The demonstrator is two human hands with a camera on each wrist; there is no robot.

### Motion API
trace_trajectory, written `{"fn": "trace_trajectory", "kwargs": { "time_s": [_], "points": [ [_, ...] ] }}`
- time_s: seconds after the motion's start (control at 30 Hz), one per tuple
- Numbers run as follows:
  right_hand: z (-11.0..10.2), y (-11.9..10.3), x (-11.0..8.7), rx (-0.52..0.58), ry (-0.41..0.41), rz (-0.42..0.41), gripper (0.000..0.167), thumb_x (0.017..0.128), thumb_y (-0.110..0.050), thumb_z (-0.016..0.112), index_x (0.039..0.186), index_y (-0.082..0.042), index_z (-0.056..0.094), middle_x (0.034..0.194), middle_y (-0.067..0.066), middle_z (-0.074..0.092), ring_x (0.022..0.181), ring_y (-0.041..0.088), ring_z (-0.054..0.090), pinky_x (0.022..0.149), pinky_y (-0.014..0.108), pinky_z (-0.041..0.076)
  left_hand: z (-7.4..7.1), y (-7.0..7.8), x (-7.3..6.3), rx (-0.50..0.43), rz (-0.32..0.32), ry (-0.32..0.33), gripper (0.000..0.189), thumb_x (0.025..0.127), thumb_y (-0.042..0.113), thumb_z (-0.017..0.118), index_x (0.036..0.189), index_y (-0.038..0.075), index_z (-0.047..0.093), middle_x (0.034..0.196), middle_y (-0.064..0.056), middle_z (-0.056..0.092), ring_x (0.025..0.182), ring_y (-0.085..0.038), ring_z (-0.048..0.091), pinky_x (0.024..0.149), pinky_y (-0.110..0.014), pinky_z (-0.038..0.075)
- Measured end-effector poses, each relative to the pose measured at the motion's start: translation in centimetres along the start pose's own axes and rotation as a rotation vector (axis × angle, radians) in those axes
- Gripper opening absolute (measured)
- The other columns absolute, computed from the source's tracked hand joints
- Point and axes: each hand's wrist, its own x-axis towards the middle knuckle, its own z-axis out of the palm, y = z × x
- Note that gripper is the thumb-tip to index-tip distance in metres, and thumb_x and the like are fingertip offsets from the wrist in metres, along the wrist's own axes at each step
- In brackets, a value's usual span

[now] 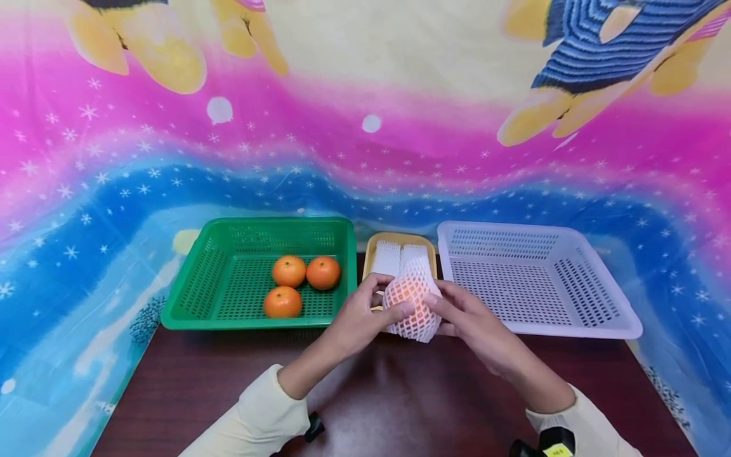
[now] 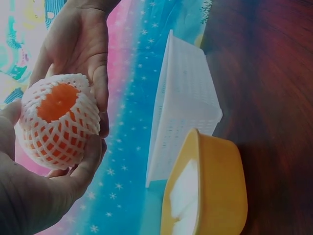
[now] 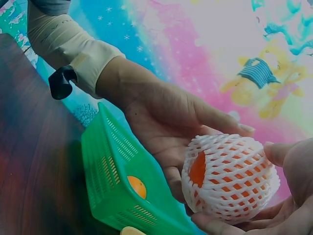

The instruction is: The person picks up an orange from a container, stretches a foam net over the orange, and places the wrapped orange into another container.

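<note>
Both hands hold an orange (image 2: 57,103) wrapped in a white foam net sleeve (image 1: 419,327), above the table's middle. My left hand (image 1: 356,317) grips its left side, thumb in front and fingers curled behind. From the right, my right hand (image 1: 480,327) grips it with the thumb across the net. An oval of bare peel shows through the sleeve's opening in the left wrist view. Behind the hands stands a yellow tray (image 1: 431,244) with white foam net sleeves (image 1: 388,256) lying flat in it, partly hidden by the wrapped fruit.
A green basket (image 1: 194,273) on the left contains three bare oranges (image 1: 282,303). To the right sits a white perforated basket (image 1: 599,279) with nothing seen inside. The dark wooden table (image 1: 365,406) extends in front, and a patterned cloth (image 1: 365,158) hangs behind.
</note>
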Motion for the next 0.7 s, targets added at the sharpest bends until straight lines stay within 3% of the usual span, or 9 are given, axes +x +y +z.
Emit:
{"fn": "trace_trajectory", "kwargs": {
  "time_s": [0.37, 0.7],
  "points": [
    [-0.17, -0.37, -0.17, 0.012, 0.033, -0.005, 0.068, 0.106, -0.028, 0.057, 0.158, 0.002, 0.027, 0.147, 0.028, 0.048, 0.125, 0.025, 0.06, 0.099, 0.034, 0.058, -0.21, 0.49, -0.18, -0.03, 0.018, -0.018, 0.075, 0.084, 0.055, 0.08, 0.143, 0.016, 0.053, 0.136, -0.01, 0.063, 0.124, -0.026, 0.066, 0.086, -0.034, 0.063],
    [-0.34, -0.34, -0.33, 0.014, 0.05, -0.038, 0.072, 0.103, -0.022, 0.064, 0.157, 0.007, 0.027, 0.148, 0.033, 0.046, 0.122, 0.022, 0.062, 0.096, 0.032, 0.059, -0.37, 0.51, -0.11, -0.043, 0.018, -0.028, 0.085, 0.081, 0.059, 0.079, 0.147, 0.015, 0.051, 0.145, -0.011, 0.058, 0.13, -0.029, 0.063, 0.091, -0.036, 0.063]
  ]
}}
